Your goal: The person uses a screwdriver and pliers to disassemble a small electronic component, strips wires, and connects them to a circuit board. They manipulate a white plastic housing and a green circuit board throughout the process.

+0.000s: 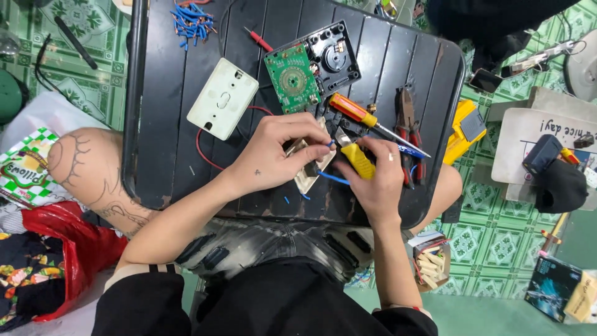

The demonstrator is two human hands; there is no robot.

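— What sat closest to the lens?
— The right hand (373, 177), fingers closed on a yellow-handled tool (357, 160); its tip met a blue wire (329, 178) at the left hand's (280, 152) pinching fingertips, over a beige switch plate (309, 176).
— And containers?
— A small box (430, 260) of pale sticks stood on the floor, right of the black tray table (161, 112).
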